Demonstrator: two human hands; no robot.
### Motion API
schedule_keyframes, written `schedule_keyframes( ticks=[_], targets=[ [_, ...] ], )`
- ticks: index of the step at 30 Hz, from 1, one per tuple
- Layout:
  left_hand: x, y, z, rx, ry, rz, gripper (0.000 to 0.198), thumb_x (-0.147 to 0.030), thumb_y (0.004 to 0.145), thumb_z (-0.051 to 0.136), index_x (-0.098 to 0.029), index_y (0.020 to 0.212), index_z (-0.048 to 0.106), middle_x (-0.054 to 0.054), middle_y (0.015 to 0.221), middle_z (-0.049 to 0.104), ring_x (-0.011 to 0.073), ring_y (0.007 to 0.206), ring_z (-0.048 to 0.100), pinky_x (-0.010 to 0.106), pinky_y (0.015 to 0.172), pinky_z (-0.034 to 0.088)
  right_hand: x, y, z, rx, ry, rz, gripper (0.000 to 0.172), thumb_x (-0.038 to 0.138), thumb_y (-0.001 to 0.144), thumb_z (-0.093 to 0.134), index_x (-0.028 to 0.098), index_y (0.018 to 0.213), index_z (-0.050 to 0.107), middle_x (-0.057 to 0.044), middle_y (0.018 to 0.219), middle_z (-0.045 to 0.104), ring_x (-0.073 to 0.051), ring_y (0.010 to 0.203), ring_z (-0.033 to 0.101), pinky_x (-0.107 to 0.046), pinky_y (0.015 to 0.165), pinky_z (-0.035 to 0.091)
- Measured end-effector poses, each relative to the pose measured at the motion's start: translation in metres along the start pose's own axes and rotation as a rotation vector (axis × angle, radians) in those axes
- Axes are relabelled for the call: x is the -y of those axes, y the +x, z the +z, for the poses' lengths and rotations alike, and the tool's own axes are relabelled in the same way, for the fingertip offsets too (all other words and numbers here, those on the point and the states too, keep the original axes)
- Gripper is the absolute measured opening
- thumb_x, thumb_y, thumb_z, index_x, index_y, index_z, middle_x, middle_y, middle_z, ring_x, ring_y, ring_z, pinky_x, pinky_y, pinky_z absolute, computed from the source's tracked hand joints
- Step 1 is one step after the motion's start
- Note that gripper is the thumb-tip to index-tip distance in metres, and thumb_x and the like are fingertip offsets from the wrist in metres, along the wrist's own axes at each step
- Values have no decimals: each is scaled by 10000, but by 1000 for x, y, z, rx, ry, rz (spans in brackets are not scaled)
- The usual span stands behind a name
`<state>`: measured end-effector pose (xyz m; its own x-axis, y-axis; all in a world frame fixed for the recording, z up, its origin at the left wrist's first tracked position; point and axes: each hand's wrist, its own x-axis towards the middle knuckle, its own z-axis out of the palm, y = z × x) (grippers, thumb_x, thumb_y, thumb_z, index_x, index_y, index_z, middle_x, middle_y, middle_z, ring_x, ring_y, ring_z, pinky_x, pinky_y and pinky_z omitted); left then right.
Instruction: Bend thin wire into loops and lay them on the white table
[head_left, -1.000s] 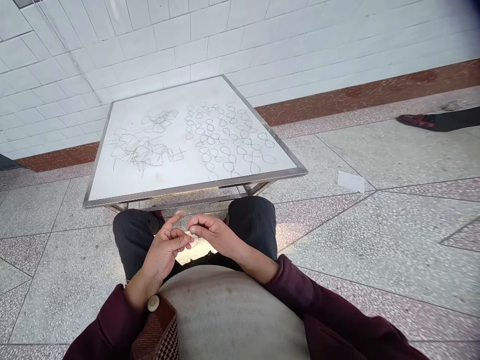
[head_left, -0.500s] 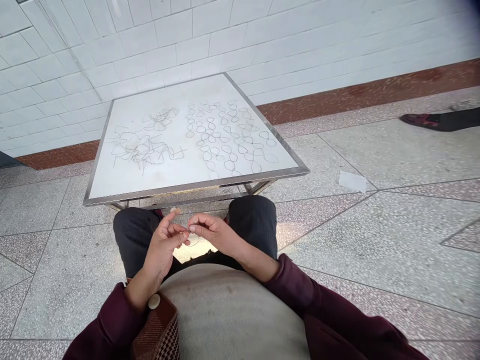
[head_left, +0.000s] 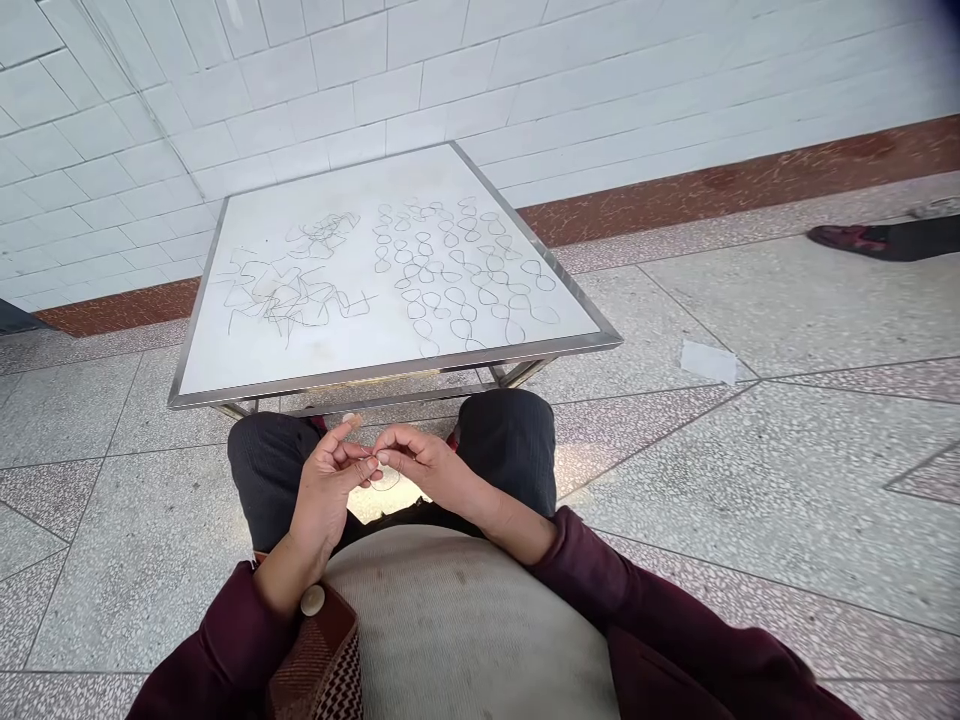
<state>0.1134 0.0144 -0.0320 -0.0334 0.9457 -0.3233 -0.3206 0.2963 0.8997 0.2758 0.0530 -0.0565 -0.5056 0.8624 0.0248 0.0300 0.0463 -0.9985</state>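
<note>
Between my fingertips is a thin wire, bent into a loop that hangs below them. My left hand pinches it between thumb and fingers, with one finger raised. From the other side my right hand pinches the same wire, its fingertips touching or almost touching the left ones. Where the wire's ends lie is hidden by the fingers. Ahead on the white table are a tangled pile of bent wires, a smaller wire pile behind it, and rows of figure-eight wire loops at the right.
The table's metal edge runs just beyond my knees. A white tiled wall stands behind it. A white paper piece lies on the speckled floor at the right. Another person's shoe shows at the far right.
Both hands stay pinched together on the wire with barely any shift. The whole view has moved very slightly.
</note>
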Motion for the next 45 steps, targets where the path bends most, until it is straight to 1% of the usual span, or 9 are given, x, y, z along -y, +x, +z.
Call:
schedule_keyframes(
  ticks=[10,17,21,26,29,31,36,40,45],
  targets=[
    [0,1,-3,-22,41,-73,651,-245,628,858,-191,1236,631,-34,687,640,139,624,662,230,578,443,-5,0,0,-10,93,47,255,453,849,650,211,846,569,18,757,528,-141,707,488,-285,681,413],
    [-6,2,-6,145,106,-106,618,-187,660,813,-221,1249,630,-17,726,640,154,655,670,237,587,446,-7,2,-6,192,275,126,322,482,822,697,193,858,559,9,755,588,-143,719,545,-308,714,457],
    [-3,3,-3,31,59,-49,559,-190,681,789,-213,1218,636,-25,733,643,135,676,650,243,628,446,-5,1,-8,95,277,113,360,537,847,648,201,933,551,0,780,600,-141,730,547,-312,723,462],
    [3,7,-1,-164,-168,26,521,-198,674,796,-216,1168,632,-38,754,641,121,720,640,257,700,452,-7,-1,-1,21,126,62,351,432,801,713,223,1008,523,-33,964,583,-151,810,556,-319,728,495],
    [3,10,2,-238,-228,64,514,-178,657,800,-207,1142,633,-52,727,615,99,708,610,236,692,438,-11,0,11,-136,-98,-61,451,270,739,765,240,1094,489,-48,1045,545,-173,860,564,-328,711,521],
    [3,11,5,-272,-233,87,515,-177,651,801,-204,1135,628,-59,707,596,93,693,588,226,673,431,-12,3,17,-173,-239,-155,411,202,761,730,241,1092,489,-60,1065,530,-178,858,564,-332,691,532],
    [6,13,12,-289,-211,148,501,-208,670,785,-210,1137,605,-54,711,593,106,681,574,243,664,441,-12,9,20,-162,-460,-295,172,117,856,577,232,963,506,-90,1096,525,-196,895,575,-344,699,548],
    [11,16,14,-292,-196,170,482,-206,679,777,-205,1128,603,-53,707,597,102,681,573,249,691,443,-13,11,20,-194,-579,-349,161,101,871,538,223,975,523,-103,1080,541,-208,917,581,-343,725,546],
    [15,18,17,-309,-200,187,480,-198,681,772,-202,1129,600,-54,708,601,99,686,588,256,730,459,-16,11,23,-251,-673,-290,120,121,891,532,210,971,537,-84,1074,583,-150,729,586,-284,614,507]
  ],
)
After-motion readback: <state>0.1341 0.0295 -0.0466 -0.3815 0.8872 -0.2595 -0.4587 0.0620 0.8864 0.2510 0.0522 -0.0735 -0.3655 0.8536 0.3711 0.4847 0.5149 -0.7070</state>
